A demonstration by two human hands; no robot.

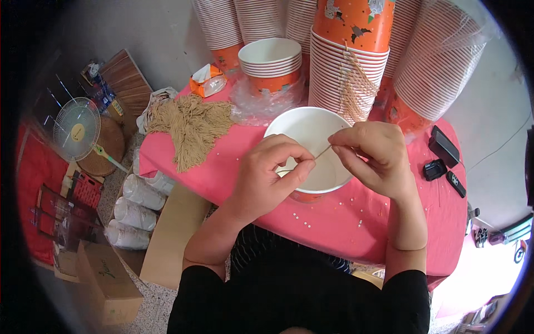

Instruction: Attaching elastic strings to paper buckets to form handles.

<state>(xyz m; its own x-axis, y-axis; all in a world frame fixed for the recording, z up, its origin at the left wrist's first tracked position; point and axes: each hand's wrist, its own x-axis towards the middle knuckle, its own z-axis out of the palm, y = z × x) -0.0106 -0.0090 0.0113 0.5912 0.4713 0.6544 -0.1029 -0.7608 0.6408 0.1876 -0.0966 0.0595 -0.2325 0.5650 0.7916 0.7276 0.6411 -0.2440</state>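
The person holds a thin tan string [323, 151] between both hands, above the mouth of a white-lined bucket [303, 118]. The left hand [273, 171] is curled, its thumb and forefinger pinched closed on the string; a little more of it shows inside the curl of that hand. The right hand [374, 157] also has thumb and forefinger closed on the string, with the other fingers bent in. Only a short slanting stretch of string lies between the two pinches.

The bucket stands near the middle of a table [370, 240] covered with pink cloth, toward its near edge. Small white dots [303, 220] lie scattered on the cloth between the bucket and that edge. A heap of tan cords [192, 125] is spread by the table's left edge. Behind it are an orange packet [208, 81] and a short stack of orange buckets [271, 65] among clear plastic wrap [258, 106].

Taller bucket stacks line the far edge; over the front of one [328, 72] hangs a bunch of tan strings [357, 89]. By the right edge lie a black box [444, 146], a small black container [434, 170] and a slim black device [456, 184].
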